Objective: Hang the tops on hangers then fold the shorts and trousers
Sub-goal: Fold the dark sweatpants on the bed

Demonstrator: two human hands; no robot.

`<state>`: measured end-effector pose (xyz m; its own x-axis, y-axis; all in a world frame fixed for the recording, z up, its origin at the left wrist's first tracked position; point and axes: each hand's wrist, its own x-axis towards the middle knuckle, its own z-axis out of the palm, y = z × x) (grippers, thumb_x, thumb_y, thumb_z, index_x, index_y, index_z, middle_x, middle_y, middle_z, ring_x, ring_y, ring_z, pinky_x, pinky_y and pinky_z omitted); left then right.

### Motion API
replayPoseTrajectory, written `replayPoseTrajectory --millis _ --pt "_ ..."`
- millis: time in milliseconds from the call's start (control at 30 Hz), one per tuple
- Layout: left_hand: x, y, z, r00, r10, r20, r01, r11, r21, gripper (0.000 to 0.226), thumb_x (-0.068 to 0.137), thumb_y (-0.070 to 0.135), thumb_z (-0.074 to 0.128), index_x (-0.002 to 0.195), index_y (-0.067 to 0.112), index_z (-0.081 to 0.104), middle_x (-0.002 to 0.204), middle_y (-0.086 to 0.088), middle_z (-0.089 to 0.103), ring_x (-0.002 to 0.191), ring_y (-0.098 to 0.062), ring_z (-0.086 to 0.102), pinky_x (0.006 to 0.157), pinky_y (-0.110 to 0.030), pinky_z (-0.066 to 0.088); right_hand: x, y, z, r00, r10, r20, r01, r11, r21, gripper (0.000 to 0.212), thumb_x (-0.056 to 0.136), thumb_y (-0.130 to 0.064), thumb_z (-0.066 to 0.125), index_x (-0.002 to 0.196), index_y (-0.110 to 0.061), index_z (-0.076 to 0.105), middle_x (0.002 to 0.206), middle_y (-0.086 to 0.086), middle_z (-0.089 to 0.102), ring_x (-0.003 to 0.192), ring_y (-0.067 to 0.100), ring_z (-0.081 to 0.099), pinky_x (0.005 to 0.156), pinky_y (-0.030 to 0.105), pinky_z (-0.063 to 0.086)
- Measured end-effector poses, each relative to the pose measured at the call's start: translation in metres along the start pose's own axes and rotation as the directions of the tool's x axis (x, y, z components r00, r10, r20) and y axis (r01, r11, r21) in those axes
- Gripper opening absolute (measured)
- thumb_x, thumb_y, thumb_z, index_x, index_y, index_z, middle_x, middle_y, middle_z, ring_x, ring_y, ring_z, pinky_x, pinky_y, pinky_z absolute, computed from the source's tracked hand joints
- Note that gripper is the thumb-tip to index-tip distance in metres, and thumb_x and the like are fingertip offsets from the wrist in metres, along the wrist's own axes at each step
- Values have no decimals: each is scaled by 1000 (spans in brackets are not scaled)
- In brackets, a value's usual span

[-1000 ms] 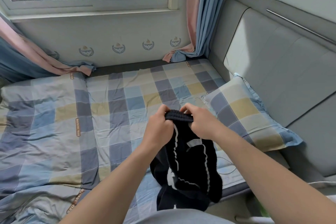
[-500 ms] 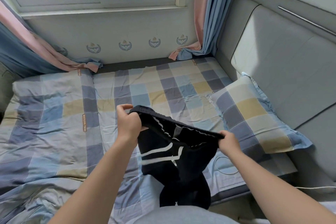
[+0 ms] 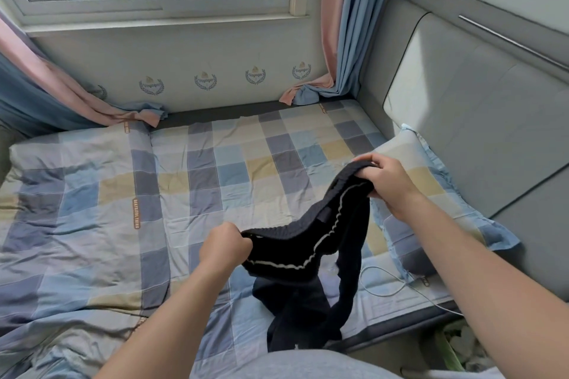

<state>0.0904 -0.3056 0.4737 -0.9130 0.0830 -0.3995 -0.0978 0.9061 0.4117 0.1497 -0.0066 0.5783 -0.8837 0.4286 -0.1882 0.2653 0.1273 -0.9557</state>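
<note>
a dark garment (image 3: 295, 243) with a pale stripe is held stretched between both hands above the near right part of the bed (image 3: 123, 194), close to the pillow (image 3: 437, 181). the left hand (image 3: 224, 244) is clenched round one end of what looks like a ribbed waistband. the right hand (image 3: 385, 184) is curled round the other end, higher and nearer the pillow. the rest of the cloth hangs in twisted folds over the bed's near edge, so it cannot be told whether shorts or trousers are held. the main risk is judged to be a crooked fold: the band is held slack and tilted, and the legs appear twisted round each other, so creases could be trapped if the cloth is laid down unshaken. the hanging part could also slide off the near edge and drag the rest to the floor if either grip is loosened too early. a thin white cable (image 3: 385, 284) lies on the bed just beside the hanging cloth, and it could be caught and pulled along.
</note>
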Motion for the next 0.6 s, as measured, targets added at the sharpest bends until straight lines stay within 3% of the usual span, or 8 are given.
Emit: replayPoseTrajectory --millis 67,133,200,333,400,533,600 --pt "0 4 3 1000 17 12 -17 1000 -14 8 75 6 49 72 10 43 67 -6 51 56 -24 42 51 -29 29 -1 -11 0 995 -99 17 100 993 -63 25 86 5 59 95 -14 71 84 6 70 74 17 66 65 28 54" --pt "1 6 0 999 38 9 -37 995 -89 14 78 3 46 89 11 43 76 -8 60 60 -24 54 52 -30 38 -1 -21 -3 983 -180 37 184 968 -170 39 81 12 55 95 -20 72 84 5 70 73 17 66 65 27 54" --pt "6 6 -11 998 57 -22 -60 985 -165 29 78 0 42 101 16 46 80 -12 66 65 -24 65 55 -33 51 3 -30 -7 967 -250 59 256 924 -284 52 75 18 44 96 -20 71 95 8 69 86 21 66 77 32 53" --pt "23 14 -56 982 95 -161 -129 969 -212 26 73 -1 40 83 13 59 77 -16 67 70 -34 66 66 -48 61 17 -55 -19 923 -384 20 356 835 -421 59 68 21 37 95 -21 69 110 11 66 105 27 64 99 38 50" --pt "31 24 -89 964 104 -243 -160 962 -222 23 75 0 41 82 15 57 79 -15 65 70 -33 65 64 -47 61 24 -72 -23 891 -455 -11 399 793 -460 56 68 19 38 94 -21 69 107 9 68 103 26 65 97 36 51" --pt "38 50 -162 925 107 -364 -200 953 -227 22 74 5 42 87 12 58 90 -14 61 78 -33 62 67 -46 62 40 -118 -27 818 -569 -90 463 743 -483 51 71 15 40 94 -19 71 100 5 69 95 21 65 82 16 47" --pt "38 65 -201 917 95 -388 -204 947 -249 27 72 5 43 94 6 60 96 -16 61 83 -36 62 68 -48 62 48 -147 -28 795 -596 -114 484 736 -473 50 73 14 39 95 -16 72 94 5 69 90 21 64 80 19 48"
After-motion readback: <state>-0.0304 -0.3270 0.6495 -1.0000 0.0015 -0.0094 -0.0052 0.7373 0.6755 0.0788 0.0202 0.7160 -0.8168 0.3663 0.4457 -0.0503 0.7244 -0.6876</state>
